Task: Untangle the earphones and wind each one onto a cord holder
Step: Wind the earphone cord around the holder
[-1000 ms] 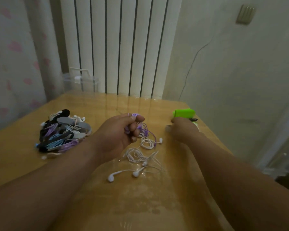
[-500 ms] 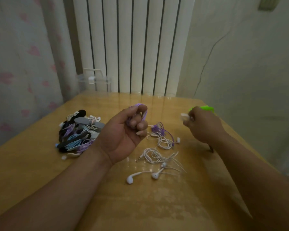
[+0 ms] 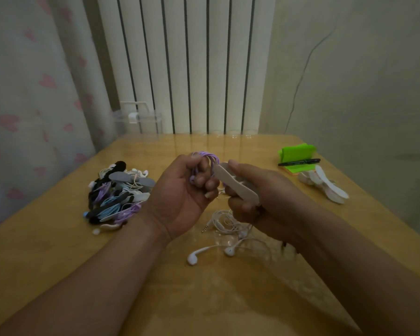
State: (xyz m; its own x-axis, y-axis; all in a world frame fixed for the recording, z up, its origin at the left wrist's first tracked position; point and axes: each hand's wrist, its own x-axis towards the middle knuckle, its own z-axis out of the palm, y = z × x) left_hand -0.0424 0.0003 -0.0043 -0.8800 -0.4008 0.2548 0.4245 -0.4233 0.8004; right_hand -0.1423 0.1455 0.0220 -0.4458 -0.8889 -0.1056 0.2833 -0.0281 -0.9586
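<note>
Working at a glossy wooden table (image 3: 58, 263) backed by a white radiator (image 3: 180, 69) and a curtain (image 3: 22, 93) printed with pink hearts. Holding the purple earphones (image 3: 207, 157) up over the middle of the table in the left hand (image 3: 182, 197), fingers curled tight round the coiled loops. Gripping a pale cord holder (image 3: 235, 186) in the right hand (image 3: 264, 202), thumb pressing along its top and fingers wrapped beneath, with the far end of it right against the purple coil, touching or nearly so.

Differing from a second ago: then reaching the right hand out to the far right of the table, beside the green pad (image 3: 296, 154) and the black pen (image 3: 298, 162); now carrying the holder in to meet the coil, presumably having picked it from the spare holders (image 3: 325, 185) lying there. Lifting the left hand higher as well.

Closing out the fetching, by the look of it, and moving on to the winding: most likely seating one end of the cord on the holder and wrapping turn after turn.

Leaving the white earphones (image 3: 228, 226) loose and tangled on the table just below both hands, plug and buds showing, not yet wound. Leaving the pile of wound earphones (image 3: 119, 195) at the left, well apart from the hands, suggesting most of the job already done. Risking the coil springing open by loosening the left grip too soon.
</note>
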